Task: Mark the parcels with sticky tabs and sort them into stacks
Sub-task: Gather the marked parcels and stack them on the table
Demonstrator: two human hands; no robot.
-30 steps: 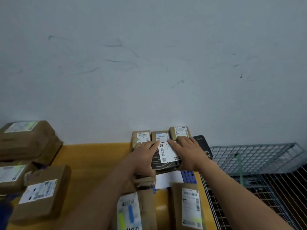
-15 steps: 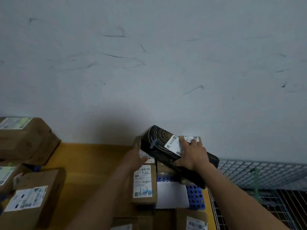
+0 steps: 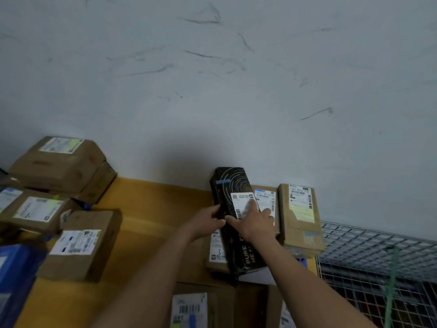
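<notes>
Black box [image 3: 233, 185] lying lengthwise over brown parcels [image 3: 300, 221] at far edge of counter [image 3: 151, 209] by wall [image 3: 212, 91], left hand [image 3: 208, 220] with fingers curled round its left side, right hand [image 3: 256, 223] with fingers flat on its white label [image 3: 242, 201], wire basket [image 3: 378, 245] just right of counter, green strap [image 3: 391, 280] across it, contents too dark to tell

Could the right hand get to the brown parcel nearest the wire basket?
Probably yes: the right hand lies on the black box, and that brown parcel sits close beside it, its top uncovered, with only another labelled parcel between.
</notes>
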